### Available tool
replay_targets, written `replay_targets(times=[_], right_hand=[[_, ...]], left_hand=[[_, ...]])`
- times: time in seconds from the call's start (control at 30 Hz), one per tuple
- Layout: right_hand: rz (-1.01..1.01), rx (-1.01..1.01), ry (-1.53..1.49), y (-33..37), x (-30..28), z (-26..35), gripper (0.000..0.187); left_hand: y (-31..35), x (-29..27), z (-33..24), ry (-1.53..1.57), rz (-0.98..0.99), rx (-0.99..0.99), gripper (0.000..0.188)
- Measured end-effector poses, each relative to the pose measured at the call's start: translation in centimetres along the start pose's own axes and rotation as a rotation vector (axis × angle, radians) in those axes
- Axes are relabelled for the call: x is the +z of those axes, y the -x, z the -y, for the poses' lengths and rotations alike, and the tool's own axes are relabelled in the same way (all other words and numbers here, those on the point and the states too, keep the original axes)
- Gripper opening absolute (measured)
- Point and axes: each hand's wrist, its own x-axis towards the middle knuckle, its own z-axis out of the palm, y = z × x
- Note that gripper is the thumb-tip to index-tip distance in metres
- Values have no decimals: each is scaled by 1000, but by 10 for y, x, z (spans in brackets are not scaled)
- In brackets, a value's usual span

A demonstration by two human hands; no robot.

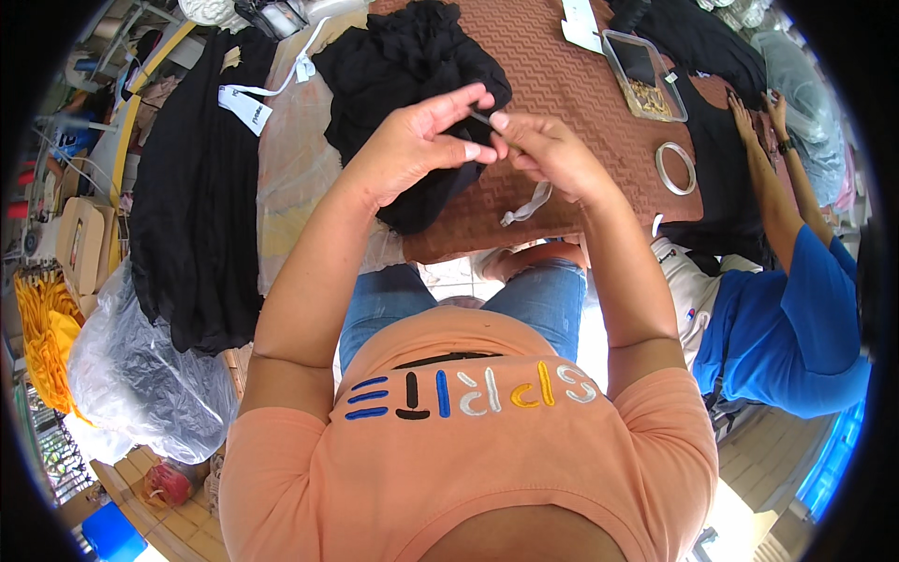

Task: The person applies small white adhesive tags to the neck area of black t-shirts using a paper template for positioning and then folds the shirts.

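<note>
Both my hands meet above a heap of black cloth [393, 70] on the table. My left hand [417, 140] has its thumb and fingers spread apart, and I see nothing gripped in it. My right hand [552, 155] is closed in a pinch, thumb against fingers, on a small dark strip [480, 116]. One end of this strip points toward my left fingers; its exact kind is too small to tell. Below my right hand a white ribbon [529, 206] lies on the brown padded table cover [552, 75]; whether it joins anything I hold is unclear.
Left of the heap hangs long black cloth [192, 187] with a white tag [245, 108]. A clear plastic box [646, 80] and a roll of tape [675, 169] sit on the right. Beyond them, a co-worker in a blue shirt [787, 328] reaches over black fabric.
</note>
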Motion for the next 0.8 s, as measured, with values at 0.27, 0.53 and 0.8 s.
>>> replay_targets(times=[0.27, 0.53, 0.8], right_hand=[[-858, -259, 1151, -10, -78, -51, 42], [-780, -196, 1553, -107, -103, -47, 33], [-779, 130, 1681, -179, -149, -51, 47]], left_hand=[[35, -6, 24, -1025, -293, 341, 47], [94, -22, 84, -952, -682, 111, 41], [90, -29, 84, -923, -674, 120, 37]])
